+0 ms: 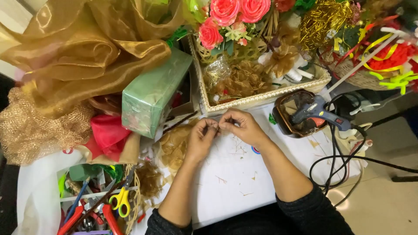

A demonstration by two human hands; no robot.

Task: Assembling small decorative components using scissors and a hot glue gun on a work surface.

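- The left hand (201, 135) and the right hand (241, 126) meet fingertip to fingertip over the white counter (230, 182), just short of the basket's near rim.
- Both hands are pinched closed on something very small between the fingertips; what it is cannot be told.
- At 12 o'clock from the hands sits a woven basket (261, 98) holding dried gold leaves, with pink roses (226, 13) beyond it.
- At 2 o'clock a blue glue gun (320, 114) rests on a brown dish (287, 117), its black cord (335, 161) looping down the counter's right side.
- At 10 o'clock a green foam block (152, 93) in clear wrap lies tilted, under a heap of gold sheer fabric (82, 48).
- At 9 o'clock lies red cloth (106, 132), with gold mesh (30, 130) further left.
- At 8 o'clock yellow-handled scissors (122, 200) and red-handled pliers (82, 215) lie in a tray of tools.
- Thin scraps of dried stem are scattered on the counter near the forearms.
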